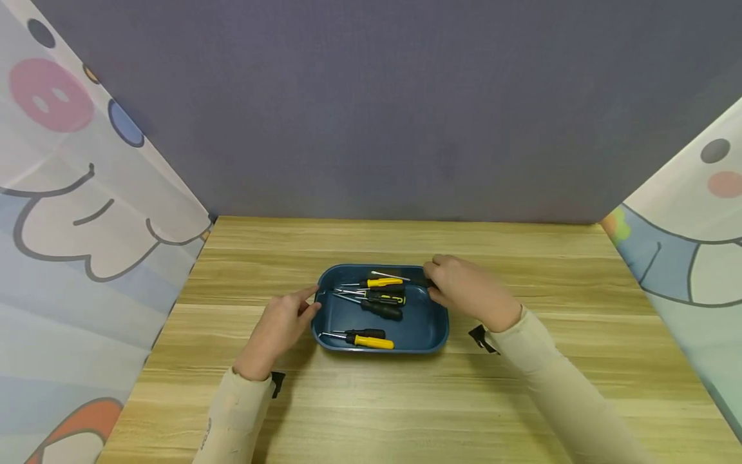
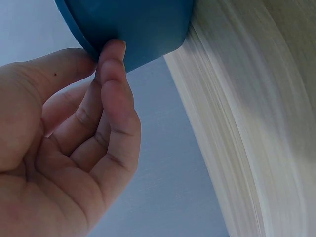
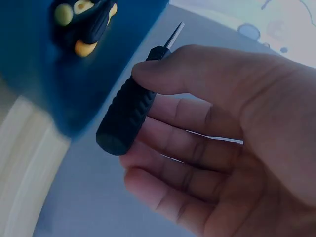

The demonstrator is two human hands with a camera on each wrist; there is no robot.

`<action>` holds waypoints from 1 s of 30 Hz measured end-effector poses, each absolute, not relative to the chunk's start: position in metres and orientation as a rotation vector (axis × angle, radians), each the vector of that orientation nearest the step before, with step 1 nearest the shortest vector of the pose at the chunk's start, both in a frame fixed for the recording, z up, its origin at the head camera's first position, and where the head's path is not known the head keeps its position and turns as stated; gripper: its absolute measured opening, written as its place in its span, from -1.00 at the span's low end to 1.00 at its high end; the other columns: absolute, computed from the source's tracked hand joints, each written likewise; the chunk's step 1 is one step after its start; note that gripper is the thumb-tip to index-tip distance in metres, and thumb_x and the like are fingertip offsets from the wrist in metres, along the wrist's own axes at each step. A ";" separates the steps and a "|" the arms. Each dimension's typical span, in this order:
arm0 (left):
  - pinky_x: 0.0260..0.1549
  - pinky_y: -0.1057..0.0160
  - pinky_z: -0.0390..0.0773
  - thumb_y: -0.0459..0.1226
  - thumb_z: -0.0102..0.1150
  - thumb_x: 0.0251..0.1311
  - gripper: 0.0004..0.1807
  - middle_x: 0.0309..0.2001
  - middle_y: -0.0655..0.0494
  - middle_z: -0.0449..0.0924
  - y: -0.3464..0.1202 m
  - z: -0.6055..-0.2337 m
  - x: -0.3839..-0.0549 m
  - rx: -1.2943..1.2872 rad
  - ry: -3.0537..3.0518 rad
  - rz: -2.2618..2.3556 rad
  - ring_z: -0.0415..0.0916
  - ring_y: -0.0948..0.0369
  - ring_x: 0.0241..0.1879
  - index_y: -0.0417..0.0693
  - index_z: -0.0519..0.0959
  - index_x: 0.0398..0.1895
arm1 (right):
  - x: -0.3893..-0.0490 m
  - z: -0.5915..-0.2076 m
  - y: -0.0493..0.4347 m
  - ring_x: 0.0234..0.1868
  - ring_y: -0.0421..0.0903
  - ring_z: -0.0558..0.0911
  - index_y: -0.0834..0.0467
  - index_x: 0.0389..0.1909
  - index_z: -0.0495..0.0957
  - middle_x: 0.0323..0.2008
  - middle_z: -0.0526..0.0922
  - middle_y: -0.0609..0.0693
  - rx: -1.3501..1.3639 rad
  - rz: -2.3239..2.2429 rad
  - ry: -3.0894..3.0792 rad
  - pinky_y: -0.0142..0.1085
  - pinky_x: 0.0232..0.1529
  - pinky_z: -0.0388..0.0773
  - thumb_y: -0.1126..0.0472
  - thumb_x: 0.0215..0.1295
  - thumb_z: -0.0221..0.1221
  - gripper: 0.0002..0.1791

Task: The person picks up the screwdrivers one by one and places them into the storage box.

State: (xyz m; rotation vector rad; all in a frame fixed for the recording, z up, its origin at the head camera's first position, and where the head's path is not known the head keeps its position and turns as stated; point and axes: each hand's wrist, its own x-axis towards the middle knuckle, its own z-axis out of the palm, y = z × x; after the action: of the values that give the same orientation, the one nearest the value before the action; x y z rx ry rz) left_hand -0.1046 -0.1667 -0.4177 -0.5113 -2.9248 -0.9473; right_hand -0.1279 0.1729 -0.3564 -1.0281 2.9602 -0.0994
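Observation:
A dark blue tray (image 1: pixel 417 328) stands on the wooden table with several screwdrivers in it. My left hand (image 1: pixel 282 324) holds the tray's left end, thumb and fingertips at the rim (image 2: pixel 79 29). Over the tray's far right corner, my right hand (image 1: pixel 466 287) grips a screwdriver with a black ribbed handle (image 3: pixel 126 113), thumb on one side and fingers on the other. Its metal shaft (image 1: pixel 390 275) points left in the head view. Near the tray's front wall lies a yellow-and-black screwdriver (image 1: pixel 371 342). Farther back are another yellow-handled one (image 1: pixel 385 282) and a black-handled one (image 1: pixel 381 310).
The wooden table (image 1: pixel 371 412) extends around the tray. A grey-purple panel (image 1: pixel 371 116) rises behind its far edge. Cartoon-printed sheets (image 1: pixel 58 193) hang at both sides. A small black piece (image 1: pixel 482 339) shows at the right wrist.

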 end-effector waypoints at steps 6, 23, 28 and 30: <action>-0.65 0.31 0.38 -0.36 0.26 0.34 -0.60 -0.54 0.15 0.59 -0.166 -0.418 -0.104 -0.508 -2.926 -0.958 0.35 0.32 -0.65 -0.33 0.56 0.21 | -0.143 -0.362 0.142 -0.45 -0.13 0.46 0.23 -0.26 0.61 -0.41 0.49 0.00 -1.102 -0.057 2.892 -0.27 -0.40 0.49 0.26 0.25 0.37 -0.85; -0.66 0.30 0.37 -0.33 0.25 0.35 -0.57 -0.57 0.20 0.53 -0.164 -0.417 -0.101 -0.490 -2.961 -0.980 0.32 0.31 -0.67 -0.31 0.54 0.25 | -0.153 -0.384 0.099 -0.27 -0.06 0.60 0.25 -0.07 0.65 -0.22 0.63 0.08 -0.998 -0.013 2.759 -0.23 -0.22 0.59 0.21 0.31 0.34 -0.75; -0.64 0.29 0.37 -0.33 0.25 0.35 -0.57 -0.56 0.19 0.55 -0.164 -0.417 -0.101 -0.489 -2.956 -0.983 0.33 0.31 -0.66 -0.31 0.54 0.24 | -0.153 -0.386 0.099 -0.30 -0.07 0.58 0.25 -0.09 0.65 -0.25 0.62 0.07 -0.995 -0.029 2.770 -0.23 -0.25 0.59 0.21 0.30 0.34 -0.76; -0.64 0.29 0.38 -0.34 0.25 0.35 -0.57 -0.54 0.18 0.57 -0.164 -0.417 -0.100 -0.487 -2.956 -0.983 0.34 0.31 -0.66 -0.31 0.54 0.24 | -0.153 -0.386 0.099 -0.30 -0.08 0.58 0.25 -0.09 0.66 -0.24 0.62 0.07 -0.989 -0.029 2.775 -0.23 -0.24 0.59 0.21 0.30 0.34 -0.76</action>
State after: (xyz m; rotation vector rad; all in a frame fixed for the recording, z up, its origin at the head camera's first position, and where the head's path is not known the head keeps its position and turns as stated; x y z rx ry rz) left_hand -0.1005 -0.1644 -0.4174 -0.4870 -2.9564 -0.9835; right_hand -0.1531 0.0985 -0.3864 -0.9894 2.7749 -0.0290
